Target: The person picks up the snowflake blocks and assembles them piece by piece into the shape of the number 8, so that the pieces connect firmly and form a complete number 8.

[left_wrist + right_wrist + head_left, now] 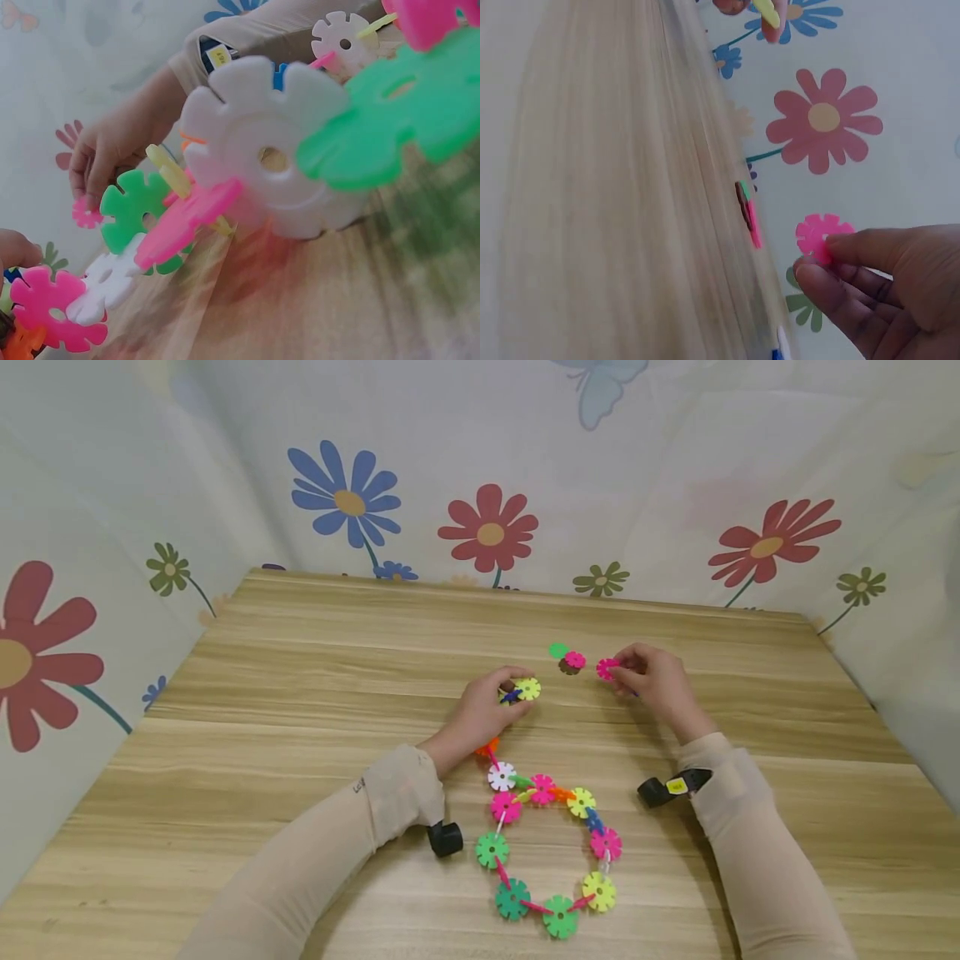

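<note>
My left hand (480,708) holds a yellow notched plastic disc (528,688) joined to a blue disc (511,696). From under that hand an orange disc (488,747) and a white disc (502,776) lead down to a ring of linked, many-coloured discs, including a green disc (560,917). To the right, my right hand (660,687) pinches a single pink disc (605,669) between thumb and fingers, held above the table in the right wrist view. The left palm hides part of the chain.
Between the hands, farther back, lie a loose green disc (558,650), a pink disc (575,659) and a brown disc (569,667). A blue piece (776,355) and a white piece (782,339) lie below the right hand. A flowered cloth (645,477) hangs behind the wooden table (337,635).
</note>
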### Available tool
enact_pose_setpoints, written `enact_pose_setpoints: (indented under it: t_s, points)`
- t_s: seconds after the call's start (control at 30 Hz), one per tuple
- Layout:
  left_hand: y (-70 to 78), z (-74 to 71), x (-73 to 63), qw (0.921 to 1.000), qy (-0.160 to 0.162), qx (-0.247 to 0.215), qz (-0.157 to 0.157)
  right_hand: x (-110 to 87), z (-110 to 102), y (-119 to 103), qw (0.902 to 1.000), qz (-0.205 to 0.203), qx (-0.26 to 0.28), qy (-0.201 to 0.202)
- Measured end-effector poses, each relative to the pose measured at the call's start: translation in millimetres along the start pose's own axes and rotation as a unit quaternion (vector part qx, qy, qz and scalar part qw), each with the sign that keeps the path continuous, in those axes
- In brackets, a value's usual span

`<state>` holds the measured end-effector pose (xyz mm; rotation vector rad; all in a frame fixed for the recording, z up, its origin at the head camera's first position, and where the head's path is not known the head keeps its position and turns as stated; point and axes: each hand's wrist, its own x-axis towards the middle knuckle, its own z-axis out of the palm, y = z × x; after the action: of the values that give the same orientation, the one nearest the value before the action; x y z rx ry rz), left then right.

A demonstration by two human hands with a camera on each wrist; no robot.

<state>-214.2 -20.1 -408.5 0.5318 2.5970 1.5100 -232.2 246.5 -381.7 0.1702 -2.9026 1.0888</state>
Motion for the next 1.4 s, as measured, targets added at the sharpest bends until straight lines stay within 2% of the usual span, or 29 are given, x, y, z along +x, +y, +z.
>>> enact_pose_setpoints:
  t_s: [0.23,0.37,0.67,0.9,1.1,1.4]
  points:
    - [1.1,1.1,0.8,1.0000,0.007,-0.001,0.004,-6.2,7.4,-18.8,0.9979,-0.049,0.032,-0.027]
    - [2.2,1.7,1.4,0.9999,0.008,-0.001,0.013,-10.6,13.1,-28.6,0.9935,-0.096,0.042,-0.043]
    - [2.6,0.8,1.5,1.0000,0.008,-0.003,0.005,-16.7,23.7,-45.2,0.9864,-0.157,0.027,-0.038]
    - [0.6,1.4,2.2,0.9999,0.006,-0.014,0.006,-17.7,33.0,-49.7,0.9832,-0.175,0.012,-0.049]
    - [0.9,1.9,1.2,0.9996,0.012,-0.021,0.013,-20.2,40.8,-53.1,0.9810,-0.191,0.016,-0.032]
    - [3.1,1.5,-1.3,0.9999,0.010,-0.010,-0.001,-21.4,49.5,-55.0,0.9804,-0.194,0.027,-0.020]
